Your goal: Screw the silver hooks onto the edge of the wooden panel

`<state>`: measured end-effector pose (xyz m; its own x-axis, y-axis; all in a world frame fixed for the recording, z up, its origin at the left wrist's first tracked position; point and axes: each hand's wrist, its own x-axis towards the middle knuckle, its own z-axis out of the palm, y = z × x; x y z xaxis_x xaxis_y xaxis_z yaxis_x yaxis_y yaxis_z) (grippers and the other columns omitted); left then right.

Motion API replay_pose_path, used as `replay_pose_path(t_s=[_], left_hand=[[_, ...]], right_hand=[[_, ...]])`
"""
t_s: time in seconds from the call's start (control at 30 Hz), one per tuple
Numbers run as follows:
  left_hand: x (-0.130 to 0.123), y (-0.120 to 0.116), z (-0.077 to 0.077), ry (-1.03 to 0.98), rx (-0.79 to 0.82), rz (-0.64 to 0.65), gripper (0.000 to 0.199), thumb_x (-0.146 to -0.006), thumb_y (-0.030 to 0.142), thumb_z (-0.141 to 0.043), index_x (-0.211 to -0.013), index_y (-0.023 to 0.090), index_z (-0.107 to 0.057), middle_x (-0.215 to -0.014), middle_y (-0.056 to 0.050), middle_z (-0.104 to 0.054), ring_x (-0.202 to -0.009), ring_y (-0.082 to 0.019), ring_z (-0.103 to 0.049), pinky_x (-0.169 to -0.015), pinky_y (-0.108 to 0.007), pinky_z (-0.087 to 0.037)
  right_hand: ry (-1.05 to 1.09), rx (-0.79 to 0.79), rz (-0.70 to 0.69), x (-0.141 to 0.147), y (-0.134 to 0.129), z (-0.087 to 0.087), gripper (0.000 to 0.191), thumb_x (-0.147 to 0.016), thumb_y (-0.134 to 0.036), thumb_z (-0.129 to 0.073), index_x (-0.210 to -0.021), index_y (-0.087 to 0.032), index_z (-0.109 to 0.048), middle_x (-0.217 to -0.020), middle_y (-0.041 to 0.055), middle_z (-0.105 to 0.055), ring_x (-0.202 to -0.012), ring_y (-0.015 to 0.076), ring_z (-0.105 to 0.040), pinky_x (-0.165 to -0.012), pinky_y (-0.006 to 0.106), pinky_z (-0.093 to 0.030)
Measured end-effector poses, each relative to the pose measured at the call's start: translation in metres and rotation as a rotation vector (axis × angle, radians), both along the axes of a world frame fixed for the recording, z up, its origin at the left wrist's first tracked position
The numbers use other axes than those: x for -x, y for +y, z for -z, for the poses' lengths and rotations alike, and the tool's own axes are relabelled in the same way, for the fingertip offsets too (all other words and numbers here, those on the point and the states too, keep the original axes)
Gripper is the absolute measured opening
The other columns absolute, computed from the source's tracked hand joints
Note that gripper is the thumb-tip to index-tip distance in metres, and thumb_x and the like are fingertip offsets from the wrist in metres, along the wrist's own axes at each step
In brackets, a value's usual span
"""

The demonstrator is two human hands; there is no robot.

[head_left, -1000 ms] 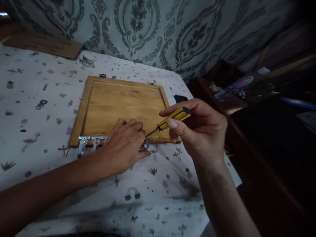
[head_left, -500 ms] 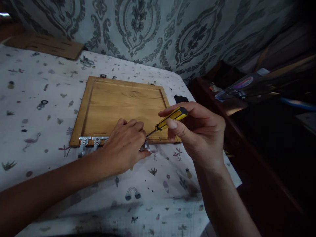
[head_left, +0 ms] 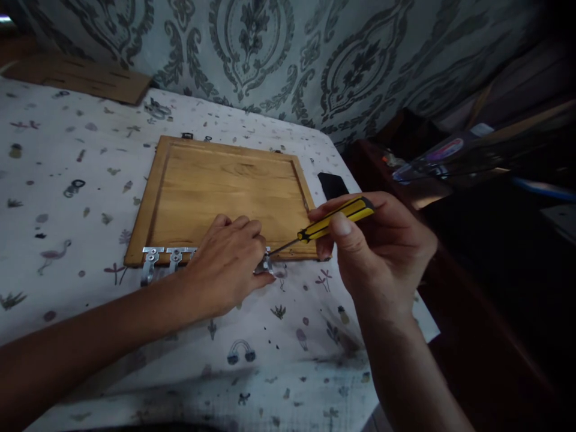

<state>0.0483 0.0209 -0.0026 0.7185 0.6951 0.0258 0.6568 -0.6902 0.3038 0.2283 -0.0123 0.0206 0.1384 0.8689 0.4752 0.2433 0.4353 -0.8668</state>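
A framed wooden panel [head_left: 225, 198] lies flat on a patterned cloth. Along its near edge sit metal hinges [head_left: 152, 258], spaced in a row; my left forearm and hand cover part of it. My left hand [head_left: 229, 264] is closed over that edge, its fingers on another metal hinge [head_left: 264, 264] that shows at the thumb. Between thumb and fingers, my right hand [head_left: 378, 246] grips a yellow and black screwdriver [head_left: 335, 219]. The shaft slants down to the left, and its tip is at the hinge by my left fingers; exact contact cannot be made out.
Cardboard [head_left: 81, 78] lies at the far left of the cloth-covered table [head_left: 292, 372]. A dark flat object [head_left: 332, 185] is just right of the panel. A patterned curtain [head_left: 270, 60] hangs behind. To the right, a clear plastic bottle [head_left: 443, 153] lies among dark clutter.
My right hand has moved right, and the screwdriver now lies at a flatter slant with its handle farther from the panel. My left hand stays at the hinge.
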Motion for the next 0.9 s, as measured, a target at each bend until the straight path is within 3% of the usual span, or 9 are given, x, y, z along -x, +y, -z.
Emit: replay_pose_path(t_s=[0.67, 0.77, 0.9], left_hand=[[0.0006, 0.0003, 0.0054, -0.029, -0.059, 0.008, 0.037, -0.085, 0.052, -0.074, -0.090, 0.016, -0.072, -0.096, -0.008, -0.066, -0.098, -0.029, -0.061, -0.083, -0.041, -0.040], [0.0007, 0.0009, 0.0061, -0.044, -0.068, 0.009, 0.036, -0.086, 0.052, -0.074, -0.090, 0.017, -0.072, -0.096, -0.008, -0.066, -0.098, -0.029, -0.061, -0.082, -0.041, -0.040], [0.0004, 0.0002, 0.0060, -0.045, -0.079, 0.007, 0.035, -0.086, 0.051, -0.073, -0.091, 0.016, -0.073, -0.094, -0.008, -0.066, -0.096, -0.028, -0.061, -0.082, -0.041, -0.040]], right_hand=[[-0.031, -0.002, -0.035, 0.0055, 0.0027, -0.0036, 0.024, -0.077, -0.035, -0.088, -0.080, -0.025, -0.066, -0.079, -0.0017, -0.074, -0.045, 0.0091, -0.054, -0.038, 0.024, -0.047], [0.011, 0.029, -0.098, 0.0055, 0.0036, -0.0046, 0.025, -0.077, -0.034, -0.088, -0.085, -0.026, -0.066, -0.080, -0.0026, -0.074, -0.043, 0.0086, -0.054, -0.035, 0.022, -0.046], [-0.024, 0.061, -0.164, 0.0028, 0.0024, -0.0077, 0.029, -0.083, -0.041, -0.082, -0.107, -0.030, -0.072, -0.086, -0.0004, -0.074, -0.051, 0.0121, -0.062, -0.038, 0.025, -0.051]])
